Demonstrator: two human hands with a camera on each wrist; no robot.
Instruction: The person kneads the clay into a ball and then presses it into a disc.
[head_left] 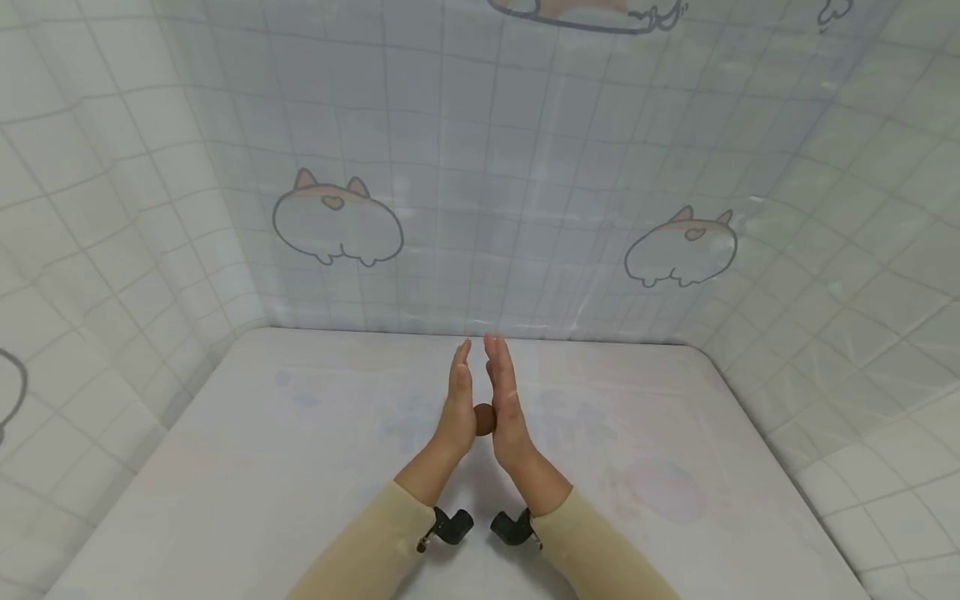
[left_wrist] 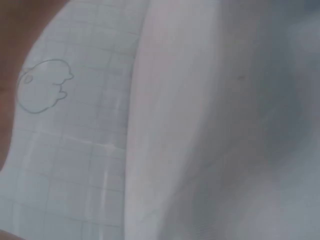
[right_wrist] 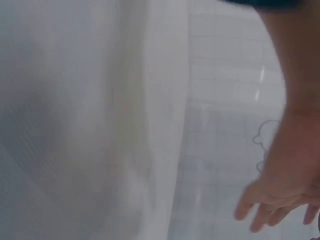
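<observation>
A small round brown ball point(head_left: 484, 419) sits between the two palms, near their heels, in the head view. My left hand point(head_left: 459, 408) presses it from the left, fingers straight and pointing away from me. From the right, my right hand point(head_left: 507, 412) faces it with its fingers straight too. The fingertips of both hands lean close together at the top, with a narrow gap between them. Both hands appear over the white table point(head_left: 300, 467). In the right wrist view, a hand point(right_wrist: 287, 175) with spread fingers shows at the right edge; the ball is out of sight there.
Dark wrist cameras point(head_left: 453, 527) hang on the inner side of both sleeves, facing each other. A pale curtain with a grid pattern and cartoon animals point(head_left: 337, 221) stands behind the table and along both sides. The table's far edge lies just beyond the fingertips.
</observation>
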